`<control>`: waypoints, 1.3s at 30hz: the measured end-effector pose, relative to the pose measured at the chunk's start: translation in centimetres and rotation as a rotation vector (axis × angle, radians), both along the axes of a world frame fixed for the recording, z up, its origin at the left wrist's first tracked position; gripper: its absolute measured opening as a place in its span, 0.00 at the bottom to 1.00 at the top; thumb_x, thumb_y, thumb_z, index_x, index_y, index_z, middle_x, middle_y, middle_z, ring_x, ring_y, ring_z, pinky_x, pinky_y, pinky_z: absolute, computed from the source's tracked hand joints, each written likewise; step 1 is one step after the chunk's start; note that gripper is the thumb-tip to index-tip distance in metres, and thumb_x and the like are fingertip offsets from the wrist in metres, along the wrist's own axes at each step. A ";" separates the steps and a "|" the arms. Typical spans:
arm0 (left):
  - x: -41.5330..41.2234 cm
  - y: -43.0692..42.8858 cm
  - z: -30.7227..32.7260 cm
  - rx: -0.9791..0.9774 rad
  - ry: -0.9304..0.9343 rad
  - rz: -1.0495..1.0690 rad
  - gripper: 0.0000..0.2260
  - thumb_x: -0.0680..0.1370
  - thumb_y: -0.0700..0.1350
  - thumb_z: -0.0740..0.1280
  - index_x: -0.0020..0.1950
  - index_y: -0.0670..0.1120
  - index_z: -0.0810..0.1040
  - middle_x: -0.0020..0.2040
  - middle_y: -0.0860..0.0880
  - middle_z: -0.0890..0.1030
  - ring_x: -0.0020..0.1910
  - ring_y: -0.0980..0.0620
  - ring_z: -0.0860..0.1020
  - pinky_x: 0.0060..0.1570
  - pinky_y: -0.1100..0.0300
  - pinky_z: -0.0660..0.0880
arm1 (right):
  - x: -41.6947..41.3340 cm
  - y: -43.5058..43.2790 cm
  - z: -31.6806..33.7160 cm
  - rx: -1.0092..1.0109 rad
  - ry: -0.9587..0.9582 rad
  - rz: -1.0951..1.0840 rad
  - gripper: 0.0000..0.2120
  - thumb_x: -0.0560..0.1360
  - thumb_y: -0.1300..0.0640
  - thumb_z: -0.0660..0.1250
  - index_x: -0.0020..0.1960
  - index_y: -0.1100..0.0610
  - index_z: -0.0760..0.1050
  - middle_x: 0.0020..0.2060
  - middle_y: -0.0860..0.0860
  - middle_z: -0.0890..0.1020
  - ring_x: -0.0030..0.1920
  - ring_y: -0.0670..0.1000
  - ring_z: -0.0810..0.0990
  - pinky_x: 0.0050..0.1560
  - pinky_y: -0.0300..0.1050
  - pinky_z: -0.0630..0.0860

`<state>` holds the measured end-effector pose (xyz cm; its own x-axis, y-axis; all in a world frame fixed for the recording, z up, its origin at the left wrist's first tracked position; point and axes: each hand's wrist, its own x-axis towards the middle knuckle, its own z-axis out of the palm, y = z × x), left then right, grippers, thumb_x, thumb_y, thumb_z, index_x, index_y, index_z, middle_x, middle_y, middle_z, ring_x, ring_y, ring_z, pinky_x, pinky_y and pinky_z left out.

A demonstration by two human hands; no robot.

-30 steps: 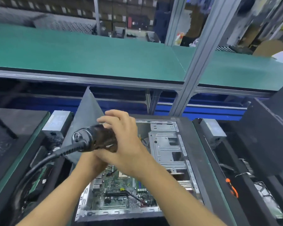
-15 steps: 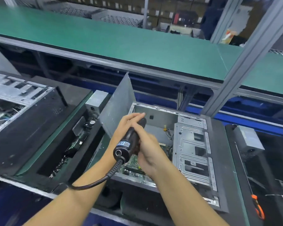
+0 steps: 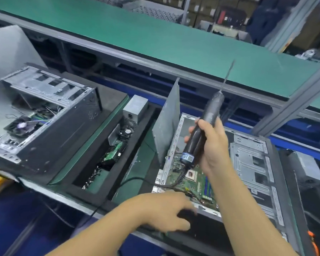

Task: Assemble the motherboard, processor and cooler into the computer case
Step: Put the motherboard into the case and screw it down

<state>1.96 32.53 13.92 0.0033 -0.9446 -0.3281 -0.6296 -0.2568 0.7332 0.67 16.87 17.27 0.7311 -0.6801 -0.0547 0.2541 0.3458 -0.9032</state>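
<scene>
A: Left hand [image 3: 166, 209]?
B: Bottom centre. Fingers loosely spread, holding nothing, tips at the near rim of the computer case [image 3: 248, 159]. Too blurred to confirm contact.
A: Board?
B: Green motherboard [image 3: 194, 182] flat inside the case, square processor socket [image 3: 190, 174] exposed.
A: Right hand [image 3: 213, 145]?
B: Above the board, mid-frame, wrapped round a black electric screwdriver [image 3: 201, 130], bit [image 3: 227, 78] pointing up-right. Blue label [image 3: 187, 157] at the cable end, text unreadable.
A: Behind?
B: Grey side panel [image 3: 167, 124] upright on the case's left edge. Second case [image 3: 44, 111] upper left, fan [image 3: 20, 125] inside. Green shelf [image 3: 155, 34] across the top.
</scene>
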 end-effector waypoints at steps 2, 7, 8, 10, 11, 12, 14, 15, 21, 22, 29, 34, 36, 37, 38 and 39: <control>1.6 1.8 1.7 -0.018 0.088 0.003 0.15 0.79 0.48 0.62 0.65 0.58 0.75 0.65 0.58 0.74 0.64 0.60 0.72 0.65 0.63 0.68 | 0.2 -0.4 0.5 -0.153 0.019 0.014 0.13 0.79 0.63 0.63 0.62 0.55 0.70 0.34 0.48 0.81 0.30 0.49 0.79 0.31 0.47 0.79; 6.5 3.2 4.1 -0.355 0.442 0.459 0.13 0.73 0.38 0.59 0.45 0.53 0.81 0.39 0.51 0.82 0.33 0.54 0.81 0.29 0.58 0.75 | 1.1 2.1 0.0 -0.344 0.115 0.040 0.19 0.77 0.57 0.65 0.67 0.49 0.69 0.36 0.48 0.80 0.32 0.51 0.80 0.34 0.47 0.79; 7.4 3.2 3.9 -0.479 0.436 0.637 0.12 0.72 0.40 0.60 0.44 0.53 0.80 0.37 0.52 0.81 0.32 0.53 0.79 0.28 0.57 0.74 | 1.3 3.0 -0.5 -0.349 0.139 0.050 0.24 0.77 0.55 0.66 0.71 0.48 0.66 0.39 0.49 0.81 0.35 0.51 0.81 0.38 0.49 0.81; 8.9 3.1 3.0 -0.582 0.437 0.844 0.08 0.71 0.46 0.61 0.46 0.56 0.76 0.40 0.57 0.80 0.40 0.54 0.79 0.39 0.51 0.77 | 2.0 4.9 -1.4 -0.373 0.161 0.080 0.30 0.76 0.53 0.67 0.76 0.44 0.62 0.51 0.49 0.82 0.48 0.50 0.82 0.54 0.54 0.81; 9.2 2.8 2.5 -0.526 0.410 0.825 0.09 0.71 0.52 0.62 0.50 0.59 0.74 0.45 0.61 0.80 0.47 0.56 0.79 0.48 0.50 0.77 | 2.3 5.8 -1.9 -0.386 0.166 0.101 0.30 0.77 0.52 0.67 0.75 0.41 0.61 0.58 0.48 0.81 0.55 0.49 0.81 0.61 0.55 0.77; 9.2 2.7 1.9 -0.426 0.385 0.767 0.14 0.70 0.59 0.62 0.55 0.63 0.71 0.50 0.66 0.79 0.53 0.62 0.78 0.56 0.52 0.74 | 2.7 6.7 -2.4 -0.374 0.171 0.129 0.30 0.77 0.51 0.67 0.75 0.36 0.61 0.63 0.45 0.79 0.61 0.47 0.79 0.67 0.53 0.74; 8.9 2.8 0.7 -0.298 0.453 0.719 0.24 0.68 0.66 0.60 0.64 0.70 0.67 0.59 0.72 0.74 0.63 0.70 0.70 0.67 0.54 0.66 | 3.2 8.2 -3.0 -0.308 0.199 0.180 0.29 0.77 0.48 0.66 0.71 0.28 0.59 0.65 0.34 0.76 0.66 0.39 0.75 0.70 0.47 0.70; 8.7 3.0 0.1 -0.284 0.532 0.715 0.26 0.68 0.67 0.60 0.67 0.72 0.64 0.64 0.72 0.72 0.67 0.71 0.67 0.69 0.55 0.63 | 3.3 8.6 -3.1 -0.268 0.209 0.194 0.28 0.77 0.46 0.65 0.70 0.25 0.58 0.62 0.28 0.75 0.64 0.34 0.74 0.70 0.43 0.69; 7.7 2.6 -3.5 -0.259 0.504 0.817 0.38 0.65 0.73 0.66 0.73 0.65 0.63 0.68 0.65 0.70 0.64 0.63 0.73 0.65 0.53 0.71 | 1.4 8.4 -3.6 -0.303 0.452 0.214 0.15 0.83 0.38 0.55 0.67 0.39 0.69 0.69 0.41 0.69 0.69 0.42 0.69 0.73 0.49 0.66; 7.7 2.5 -3.8 -0.299 0.522 0.811 0.30 0.67 0.70 0.67 0.67 0.63 0.71 0.63 0.58 0.79 0.54 0.57 0.81 0.54 0.50 0.78 | 0.6 8.0 -3.8 -0.355 0.484 0.104 0.10 0.83 0.40 0.56 0.58 0.40 0.73 0.63 0.42 0.72 0.65 0.43 0.72 0.68 0.44 0.68; 8.8 0.1 -6.3 -0.283 0.528 0.804 0.21 0.67 0.61 0.72 0.57 0.59 0.74 0.52 0.52 0.83 0.47 0.49 0.85 0.44 0.46 0.82 | -13.4 3.3 -6.5 -0.067 1.090 0.219 0.27 0.77 0.35 0.60 0.34 0.57 0.72 0.26 0.53 0.74 0.24 0.52 0.70 0.26 0.40 0.66; 8.6 -1.6 -8.1 -0.222 0.438 0.818 0.26 0.67 0.65 0.68 0.61 0.57 0.71 0.55 0.60 0.81 0.55 0.57 0.79 0.54 0.53 0.75 | -18.6 2.7 -9.6 0.413 0.997 -0.049 0.39 0.71 0.26 0.63 0.64 0.58 0.70 0.45 0.62 0.85 0.38 0.60 0.87 0.37 0.52 0.83; 8.2 -2.1 -8.5 -0.225 0.473 0.801 0.17 0.73 0.58 0.69 0.59 0.58 0.72 0.55 0.60 0.82 0.56 0.56 0.79 0.56 0.51 0.75 | -17.9 2.9 -10.8 0.446 0.912 -0.184 0.36 0.72 0.28 0.65 0.71 0.48 0.65 0.58 0.63 0.79 0.40 0.63 0.87 0.39 0.55 0.84; 8.0 -2.3 -8.7 -0.220 0.475 0.792 0.13 0.76 0.54 0.69 0.58 0.58 0.72 0.54 0.59 0.82 0.56 0.55 0.79 0.59 0.49 0.75 | -17.2 2.9 -11.2 0.444 0.906 -0.226 0.38 0.72 0.29 0.66 0.74 0.48 0.63 0.65 0.63 0.75 0.40 0.62 0.87 0.40 0.55 0.84; 7.9 -2.6 -8.7 -0.215 0.466 0.782 0.11 0.77 0.52 0.69 0.57 0.59 0.72 0.54 0.58 0.82 0.56 0.53 0.79 0.61 0.46 0.74 | -16.6 2.9 -11.6 0.441 0.913 -0.267 0.40 0.73 0.30 0.67 0.77 0.49 0.62 0.70 0.62 0.70 0.39 0.61 0.87 0.41 0.55 0.85; 7.9 -2.8 -8.7 -0.213 0.455 0.775 0.10 0.78 0.51 0.69 0.56 0.60 0.72 0.54 0.58 0.82 0.56 0.52 0.79 0.62 0.45 0.73 | -16.1 2.8 -11.9 0.433 0.920 -0.304 0.40 0.74 0.33 0.68 0.78 0.51 0.61 0.73 0.60 0.66 0.39 0.60 0.87 0.43 0.55 0.85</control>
